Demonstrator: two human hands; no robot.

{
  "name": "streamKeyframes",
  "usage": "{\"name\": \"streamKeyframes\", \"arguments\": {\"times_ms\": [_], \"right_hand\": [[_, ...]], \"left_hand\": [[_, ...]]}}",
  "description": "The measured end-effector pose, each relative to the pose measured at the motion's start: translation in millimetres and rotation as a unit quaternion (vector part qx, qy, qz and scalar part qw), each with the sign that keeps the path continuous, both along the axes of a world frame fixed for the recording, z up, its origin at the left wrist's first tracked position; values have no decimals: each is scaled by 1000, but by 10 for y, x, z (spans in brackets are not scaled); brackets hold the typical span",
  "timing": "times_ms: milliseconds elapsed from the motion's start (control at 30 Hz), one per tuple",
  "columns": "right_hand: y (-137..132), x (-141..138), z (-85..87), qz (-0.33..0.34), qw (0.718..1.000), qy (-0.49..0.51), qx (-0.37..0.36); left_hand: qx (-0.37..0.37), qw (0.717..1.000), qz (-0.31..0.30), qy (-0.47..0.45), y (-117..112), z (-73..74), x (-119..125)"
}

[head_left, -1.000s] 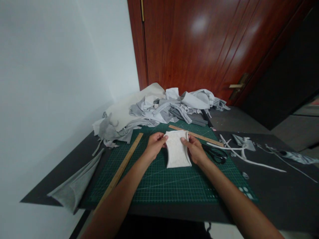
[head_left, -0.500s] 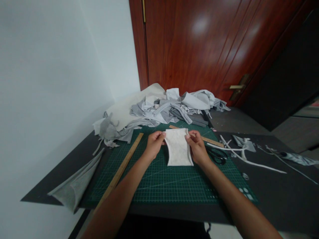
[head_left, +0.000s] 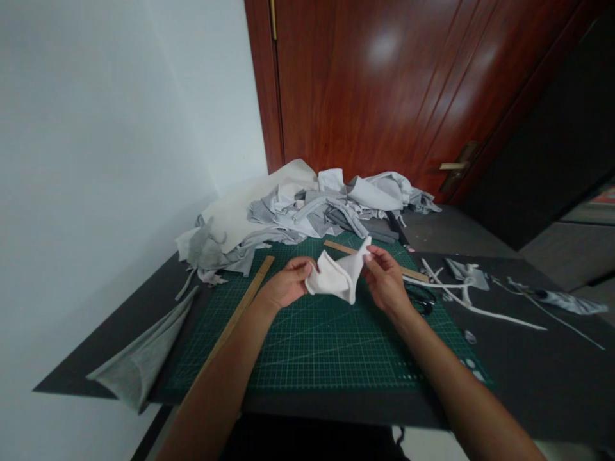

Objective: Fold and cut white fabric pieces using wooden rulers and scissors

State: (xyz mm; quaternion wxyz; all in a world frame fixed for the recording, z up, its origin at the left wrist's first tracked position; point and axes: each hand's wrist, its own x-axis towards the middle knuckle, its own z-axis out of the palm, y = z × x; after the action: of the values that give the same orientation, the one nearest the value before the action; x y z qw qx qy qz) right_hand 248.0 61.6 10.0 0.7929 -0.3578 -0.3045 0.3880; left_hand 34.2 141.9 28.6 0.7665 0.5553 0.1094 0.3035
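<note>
Both hands [head_left: 293,282] [head_left: 384,276] pinch apparently folded white fabric [head_left: 331,275].

Between the left hand [head_left: 287,283] and right hand [head_left: 383,276], the white cloth [head_left: 331,278] looks soft and matt. Beneath both, the gridded mat [head_left: 327,352] resembles dull plastic. Left of the left hand, the ruler [head_left: 246,301] looks wooden. Beyond the hands, the door [head_left: 365,96] is glossy, wood-grained, its handle [head_left: 451,166] metallic.
</note>
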Motion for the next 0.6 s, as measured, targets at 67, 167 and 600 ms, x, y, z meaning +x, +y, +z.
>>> {"name": "streamKeyframes", "arguments": {"times_ms": [67, 167, 600], "right_hand": [[-27, 45, 68, 13, 999, 29, 13], [-83, 83, 141, 59, 997, 45, 18], [-112, 34, 170, 160, 979, -1, -128]], "left_hand": [[3, 996, -83, 35, -28, 13, -19], [4, 997, -25, 70, -90, -35, 112], [-80, 991, 107, 27, -247, -175, 373]]}}
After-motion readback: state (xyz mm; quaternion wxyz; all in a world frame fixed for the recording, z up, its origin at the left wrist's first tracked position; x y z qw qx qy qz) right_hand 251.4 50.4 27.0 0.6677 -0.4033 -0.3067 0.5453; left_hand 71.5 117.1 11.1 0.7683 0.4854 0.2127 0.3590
